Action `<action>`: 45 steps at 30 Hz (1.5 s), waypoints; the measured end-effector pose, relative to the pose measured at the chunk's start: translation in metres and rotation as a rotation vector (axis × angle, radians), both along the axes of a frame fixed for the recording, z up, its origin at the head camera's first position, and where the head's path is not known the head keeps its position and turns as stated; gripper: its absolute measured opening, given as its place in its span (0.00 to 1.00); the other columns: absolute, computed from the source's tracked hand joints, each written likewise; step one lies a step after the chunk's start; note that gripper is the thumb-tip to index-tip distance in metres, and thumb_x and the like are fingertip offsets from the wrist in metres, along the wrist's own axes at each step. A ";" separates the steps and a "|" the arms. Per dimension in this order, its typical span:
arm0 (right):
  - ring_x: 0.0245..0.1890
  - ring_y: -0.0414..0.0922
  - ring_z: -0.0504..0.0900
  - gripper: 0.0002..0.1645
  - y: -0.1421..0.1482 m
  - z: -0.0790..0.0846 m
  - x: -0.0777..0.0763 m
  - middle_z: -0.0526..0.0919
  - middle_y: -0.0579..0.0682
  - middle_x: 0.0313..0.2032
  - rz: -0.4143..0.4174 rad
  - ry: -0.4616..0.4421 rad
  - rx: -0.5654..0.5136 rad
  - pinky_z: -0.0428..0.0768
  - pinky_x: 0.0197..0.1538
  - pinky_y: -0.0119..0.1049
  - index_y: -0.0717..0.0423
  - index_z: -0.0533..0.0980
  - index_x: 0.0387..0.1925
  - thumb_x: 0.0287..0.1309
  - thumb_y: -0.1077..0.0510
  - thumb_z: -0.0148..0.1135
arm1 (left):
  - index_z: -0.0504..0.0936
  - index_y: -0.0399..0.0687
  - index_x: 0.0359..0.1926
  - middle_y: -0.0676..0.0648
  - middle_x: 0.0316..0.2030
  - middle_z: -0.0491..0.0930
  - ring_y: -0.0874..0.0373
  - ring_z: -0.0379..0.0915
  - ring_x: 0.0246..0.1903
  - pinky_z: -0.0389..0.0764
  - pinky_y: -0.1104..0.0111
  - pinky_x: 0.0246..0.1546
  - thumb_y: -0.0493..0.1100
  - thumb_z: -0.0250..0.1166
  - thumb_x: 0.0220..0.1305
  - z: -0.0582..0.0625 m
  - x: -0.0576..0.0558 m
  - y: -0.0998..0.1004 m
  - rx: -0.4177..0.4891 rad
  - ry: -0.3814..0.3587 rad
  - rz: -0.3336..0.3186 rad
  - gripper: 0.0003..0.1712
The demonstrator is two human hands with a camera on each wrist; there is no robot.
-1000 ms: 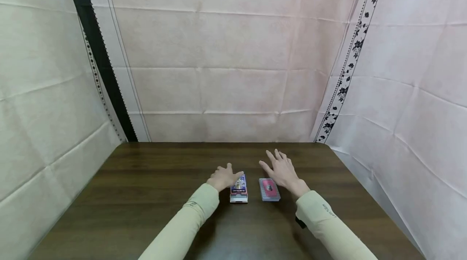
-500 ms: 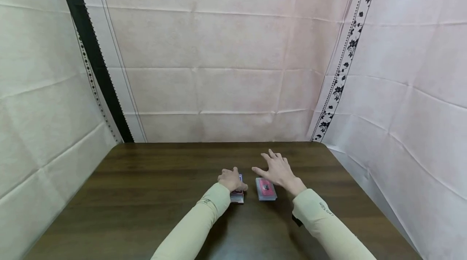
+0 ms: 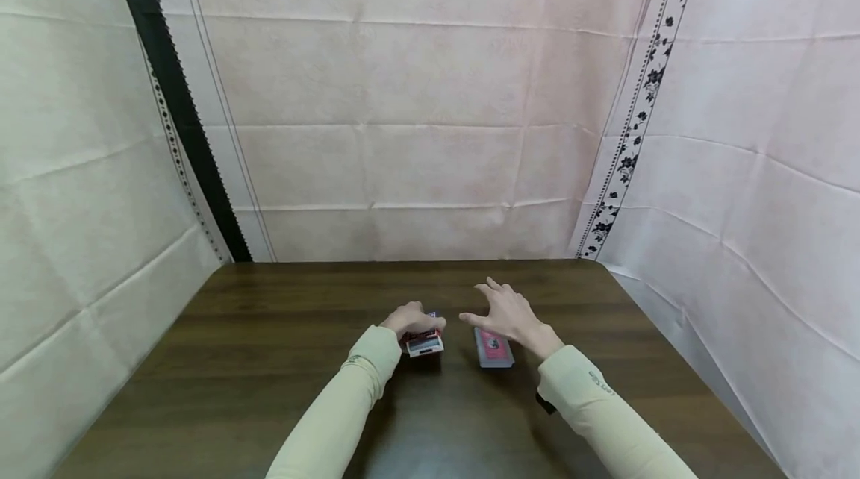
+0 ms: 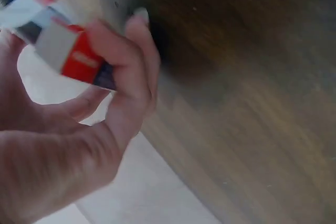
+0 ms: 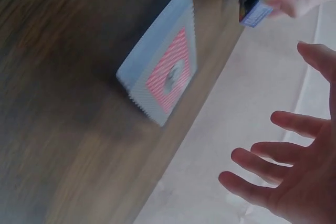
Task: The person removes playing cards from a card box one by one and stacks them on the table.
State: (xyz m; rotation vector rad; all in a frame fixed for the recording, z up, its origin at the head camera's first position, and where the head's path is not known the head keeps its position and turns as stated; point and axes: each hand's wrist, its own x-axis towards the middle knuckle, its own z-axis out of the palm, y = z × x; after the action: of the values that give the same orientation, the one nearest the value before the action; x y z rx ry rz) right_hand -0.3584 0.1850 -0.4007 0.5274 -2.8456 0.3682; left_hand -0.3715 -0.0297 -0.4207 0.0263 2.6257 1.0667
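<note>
My left hand (image 3: 408,318) grips a small card box (image 3: 425,345), raised over the table with its shadow below it. In the left wrist view the fingers curl round the box (image 4: 83,59), whose end shows white, red and dark blue. A deck of playing cards (image 3: 495,351) lies flat to the right, its top card pink with a pale border. Over the deck's far right side my right hand (image 3: 516,320) hovers with fingers spread. The right wrist view shows the whole deck (image 5: 167,74), apart from the spread fingers (image 5: 257,166).
The dark brown wooden table (image 3: 269,374) spreads out on every side of the hands. Behind its far edge hangs a creased white cloth (image 3: 416,128). More cloth (image 3: 759,188) with a black floral border closes in the right side, and another sheet (image 3: 80,188) the left.
My left hand has reached over the card box, taken hold of it and lifted it off the table, slightly leftward. The right hand's thumb has shifted a little left; the deck stays put.
</note>
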 end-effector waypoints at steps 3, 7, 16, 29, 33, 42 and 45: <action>0.63 0.62 0.71 0.43 -0.006 0.003 0.002 0.66 0.62 0.68 0.048 -0.031 -0.036 0.78 0.53 0.61 0.53 0.69 0.64 0.55 0.32 0.61 | 0.72 0.41 0.44 0.44 0.29 0.77 0.54 0.75 0.24 0.79 0.65 0.20 0.54 0.66 0.50 0.000 -0.002 -0.007 0.185 -0.050 0.029 0.27; 0.62 0.58 0.74 0.34 -0.013 0.008 0.003 0.68 0.62 0.67 0.177 -0.025 -0.103 0.77 0.57 0.58 0.55 0.69 0.64 0.61 0.43 0.62 | 0.77 0.42 0.35 0.49 0.23 0.78 0.59 0.74 0.22 0.82 0.67 0.24 0.54 0.67 0.55 0.003 -0.007 -0.012 0.445 -0.087 0.100 0.20; 0.47 0.49 0.85 0.04 -0.048 0.012 0.009 0.83 0.59 0.52 0.439 0.056 -0.260 0.83 0.46 0.43 0.56 0.79 0.37 0.62 0.60 0.62 | 0.79 0.37 0.42 0.49 0.24 0.79 0.58 0.76 0.24 0.78 0.69 0.24 0.43 0.65 0.62 -0.002 -0.016 -0.007 0.943 -0.190 0.356 0.13; 0.57 0.61 0.76 0.20 -0.061 0.009 0.016 0.71 0.64 0.64 0.393 0.127 -0.052 0.79 0.54 0.55 0.54 0.78 0.56 0.62 0.59 0.60 | 0.77 0.35 0.42 0.47 0.30 0.77 0.58 0.76 0.30 0.80 0.71 0.27 0.39 0.56 0.66 0.001 -0.013 0.004 1.055 -0.177 0.444 0.10; 0.56 0.60 0.76 0.18 -0.062 0.006 0.016 0.71 0.64 0.64 0.391 0.176 -0.058 0.79 0.53 0.54 0.55 0.79 0.54 0.61 0.60 0.62 | 0.76 0.34 0.43 0.46 0.30 0.77 0.56 0.75 0.30 0.80 0.69 0.28 0.38 0.54 0.67 0.002 -0.014 0.005 1.064 -0.154 0.484 0.11; 0.58 0.61 0.74 0.20 -0.064 0.002 0.012 0.68 0.66 0.65 0.340 0.114 -0.004 0.76 0.57 0.57 0.56 0.78 0.56 0.64 0.55 0.59 | 0.78 0.34 0.38 0.49 0.25 0.77 0.60 0.75 0.24 0.79 0.71 0.24 0.36 0.55 0.66 0.006 -0.016 0.007 1.084 -0.121 0.436 0.09; 0.58 0.62 0.73 0.20 -0.064 0.001 0.013 0.67 0.66 0.66 0.337 0.114 0.004 0.76 0.57 0.57 0.56 0.78 0.56 0.64 0.55 0.58 | 0.79 0.33 0.39 0.49 0.26 0.77 0.60 0.75 0.24 0.81 0.69 0.26 0.36 0.55 0.65 0.006 -0.017 0.007 1.065 -0.103 0.452 0.09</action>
State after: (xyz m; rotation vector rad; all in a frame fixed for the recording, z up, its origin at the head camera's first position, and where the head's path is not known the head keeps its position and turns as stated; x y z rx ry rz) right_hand -0.3457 0.1209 -0.4002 0.9988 -2.6463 0.3751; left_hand -0.3882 -0.0229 -0.4152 -0.3831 1.7040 2.3946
